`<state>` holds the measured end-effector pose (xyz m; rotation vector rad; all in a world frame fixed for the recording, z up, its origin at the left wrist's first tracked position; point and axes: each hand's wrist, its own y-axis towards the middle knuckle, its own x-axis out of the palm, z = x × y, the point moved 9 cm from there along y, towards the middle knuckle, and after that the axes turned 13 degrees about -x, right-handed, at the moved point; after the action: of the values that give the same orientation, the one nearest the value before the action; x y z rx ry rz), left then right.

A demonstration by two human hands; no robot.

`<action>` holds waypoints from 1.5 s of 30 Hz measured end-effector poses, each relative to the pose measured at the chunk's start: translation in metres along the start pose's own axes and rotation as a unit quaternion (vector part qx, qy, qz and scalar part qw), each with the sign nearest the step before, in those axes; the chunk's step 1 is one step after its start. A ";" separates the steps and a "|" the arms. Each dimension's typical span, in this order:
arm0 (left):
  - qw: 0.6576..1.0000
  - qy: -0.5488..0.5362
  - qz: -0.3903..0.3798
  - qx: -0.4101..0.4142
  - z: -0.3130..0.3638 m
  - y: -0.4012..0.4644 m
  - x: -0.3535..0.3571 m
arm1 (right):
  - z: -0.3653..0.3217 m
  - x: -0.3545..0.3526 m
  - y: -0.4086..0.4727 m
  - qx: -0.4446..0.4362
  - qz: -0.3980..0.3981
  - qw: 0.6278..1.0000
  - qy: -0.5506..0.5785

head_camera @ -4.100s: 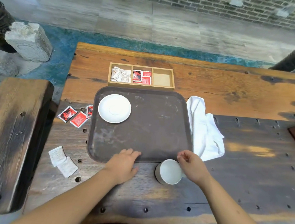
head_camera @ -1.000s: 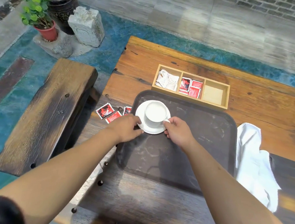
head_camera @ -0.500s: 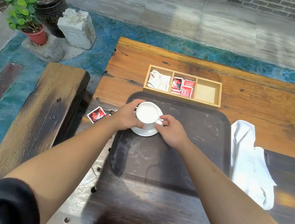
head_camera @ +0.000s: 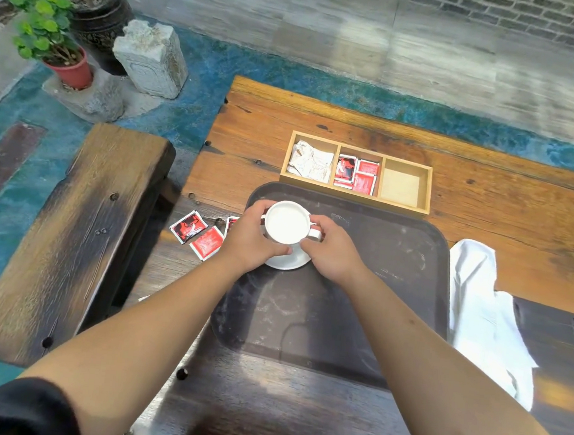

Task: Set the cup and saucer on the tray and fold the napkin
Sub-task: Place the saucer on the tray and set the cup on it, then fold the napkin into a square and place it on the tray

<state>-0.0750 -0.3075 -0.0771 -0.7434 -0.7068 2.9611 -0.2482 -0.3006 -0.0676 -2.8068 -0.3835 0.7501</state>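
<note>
A person's left hand (head_camera: 249, 236) and right hand (head_camera: 332, 252) are closing around a white cup (head_camera: 286, 222), the right fingers at its handle, as it is sitting on a saucer (head_camera: 287, 262) in the far left corner of a dark tray (head_camera: 393, 294). The cup-and-saucer step is looking all but done. The next move is calling for both hands to let go and reach right to the crumpled white napkin (head_camera: 483, 318) lying just beside the tray, not yet folded.

Glossy white cup (head_camera: 286, 222), scuffed matt tray (head_camera: 358, 291), worn wooden table (head_camera: 502, 213)
</note>
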 end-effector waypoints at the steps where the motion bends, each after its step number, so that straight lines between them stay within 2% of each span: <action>1: 1.000 -0.001 0.009 0.001 0.000 -0.001 0.000 | -0.001 0.001 0.001 -0.002 -0.002 1.000 -0.003; 5: 1.000 0.014 0.016 -0.002 -0.001 -0.001 0.003 | -0.005 0.004 0.002 -0.007 -0.010 1.000 -0.026; 13: 0.996 0.083 -0.034 -0.008 0.009 -0.008 0.003 | -0.016 0.004 -0.011 -0.007 -0.049 0.993 -0.109; 17: 0.990 0.133 -0.044 -0.030 0.004 -0.023 -0.009 | -0.021 -0.002 -0.031 0.010 -0.043 0.990 -0.137; 25: 0.977 0.200 -0.060 0.053 0.023 -0.085 -0.028 | -0.058 -0.009 -0.097 -0.044 0.002 0.978 -0.204; 31: 0.950 0.287 -0.072 0.096 0.034 -0.137 -0.013 | -0.058 -0.026 -0.156 -0.067 0.008 0.961 -0.268; 35: 0.937 0.322 -0.083 0.107 0.045 -0.167 0.031 | -0.023 -0.060 -0.198 -0.069 0.010 0.956 -0.287; 41: 0.915 0.367 -0.110 0.123 0.069 -0.203 0.143 | 0.061 -0.135 -0.259 0.002 0.016 0.958 -0.286; 43: 0.896 0.399 -0.149 0.127 0.091 -0.223 0.263 | 0.155 -0.204 -0.300 0.063 0.011 0.963 -0.261; 45: 0.898 0.393 -0.170 0.102 0.084 -0.233 0.272 | 0.172 -0.201 -0.301 0.076 -0.011 0.960 -0.268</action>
<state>-0.3778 -0.1032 -0.0327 -1.4656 -0.3889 2.0880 -0.5627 -0.0541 -0.0416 -2.4153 -0.4165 1.4688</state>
